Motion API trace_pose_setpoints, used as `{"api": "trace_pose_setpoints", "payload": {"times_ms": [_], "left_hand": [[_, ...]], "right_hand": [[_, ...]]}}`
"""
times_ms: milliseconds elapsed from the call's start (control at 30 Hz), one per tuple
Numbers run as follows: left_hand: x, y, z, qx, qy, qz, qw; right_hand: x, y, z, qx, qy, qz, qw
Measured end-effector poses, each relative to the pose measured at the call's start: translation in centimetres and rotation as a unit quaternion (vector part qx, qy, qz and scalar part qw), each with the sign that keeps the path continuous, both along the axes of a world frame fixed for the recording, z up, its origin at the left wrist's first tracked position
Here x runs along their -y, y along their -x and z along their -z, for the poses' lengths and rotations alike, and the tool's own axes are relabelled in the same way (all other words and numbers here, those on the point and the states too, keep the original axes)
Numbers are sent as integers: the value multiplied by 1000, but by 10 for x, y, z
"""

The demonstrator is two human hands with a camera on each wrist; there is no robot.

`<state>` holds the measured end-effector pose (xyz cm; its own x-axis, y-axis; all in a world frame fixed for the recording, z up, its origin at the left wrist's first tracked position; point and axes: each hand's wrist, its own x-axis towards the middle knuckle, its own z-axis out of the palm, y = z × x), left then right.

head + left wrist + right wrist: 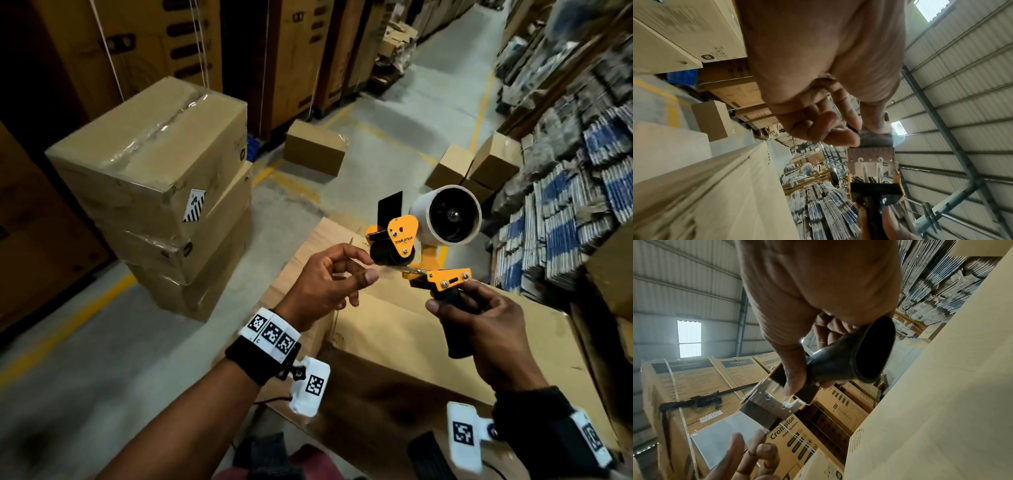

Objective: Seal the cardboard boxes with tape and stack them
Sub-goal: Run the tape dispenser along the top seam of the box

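My right hand (479, 318) grips the black handle of a yellow tape dispenser (421, 253), held in the air above a large brown cardboard box (404, 329) in front of me. Its roll (445, 216) of clear tape points away from me. My left hand (337, 274) pinches the loose end of the clear tape (725, 431) between thumb and forefinger, just left of the dispenser's roller. In the left wrist view the fingers (840, 138) pinch at the dispenser's front edge (871, 154). A stack of three taped boxes (154, 192) stands on the floor to the left.
Small brown boxes (313, 147) (479, 164) lie on the concrete floor ahead. Tall printed cartons (164, 44) line the left and back. Bundles of flattened packaging (565, 192) fill the right side. Yellow lines mark the aisle floor (387, 113) running away between them.
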<state>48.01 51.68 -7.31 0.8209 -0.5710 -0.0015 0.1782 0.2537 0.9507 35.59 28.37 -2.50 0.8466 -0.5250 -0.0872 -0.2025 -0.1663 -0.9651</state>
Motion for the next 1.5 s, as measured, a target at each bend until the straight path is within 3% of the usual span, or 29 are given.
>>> {"api": "trace_pose_setpoints", "payload": {"times_ms": [400,600,767,933,1167,1300,1500], "left_hand": [[-5,-4,-4,-84,44,152,984],[20,0,-10,-145,-25,43,988],[31,-16,-18,-206,-163,69,962],[32,-46,-34,-118,-324,81,935],[16,-81,-44,-67,-424,52,902],[-8,-109,-24,-63,-437,76,894],[-13,-133,18,-44,-434,131,890]], "right_hand": [[8,-1,-2,3,19,17,1000],[19,5,-6,15,32,10,999],[48,12,3,44,16,-9,999],[66,12,11,44,46,-64,996],[83,-4,17,48,42,-63,996],[102,-9,19,22,50,-49,997],[86,-15,35,-10,62,-41,997]]}}
